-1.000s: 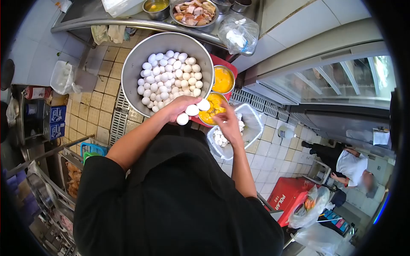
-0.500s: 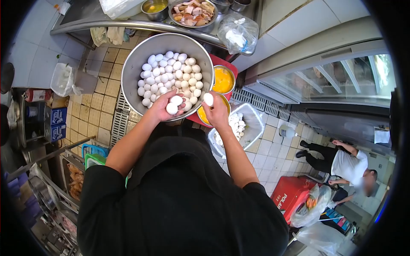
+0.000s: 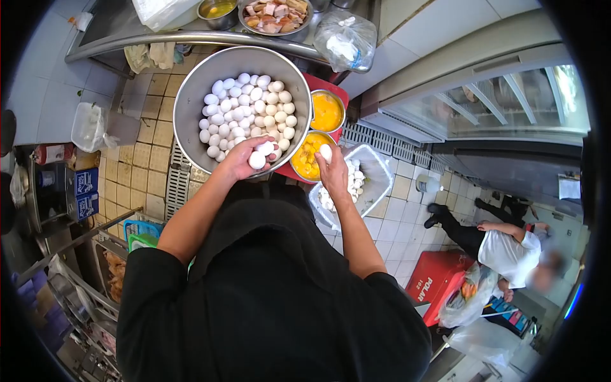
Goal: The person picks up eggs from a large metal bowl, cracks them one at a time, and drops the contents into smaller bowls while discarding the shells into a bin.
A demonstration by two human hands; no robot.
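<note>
A large steel pot [image 3: 184,105] holds many white eggs [image 3: 245,105]. At its near rim, my left hand [image 3: 243,159] is palm up with its fingers curled round white eggs [image 3: 258,160]. To the right, my right hand [image 3: 333,173] pinches a single white egg [image 3: 326,152] beside the rim of a bowl of cracked eggs [image 3: 307,159]. Another bowl of yellow egg [image 3: 326,111] stands farther back, both on a red surface [image 3: 335,90]. A clear bin of eggshells [image 3: 375,184] is behind and right of my right hand.
A steel counter [image 3: 114,44] across the top carries a bowl of cut meat [image 3: 273,16] and a tied plastic bag [image 3: 345,41]. Another person [image 3: 509,254] in a white shirt is at the right, near a red box [image 3: 433,277]. Racks stand at the left.
My right hand has moved right and slightly down with its egg, uncovering more of the nearer yellow bowl. The view has shifted slightly. The other person has changed posture.
</note>
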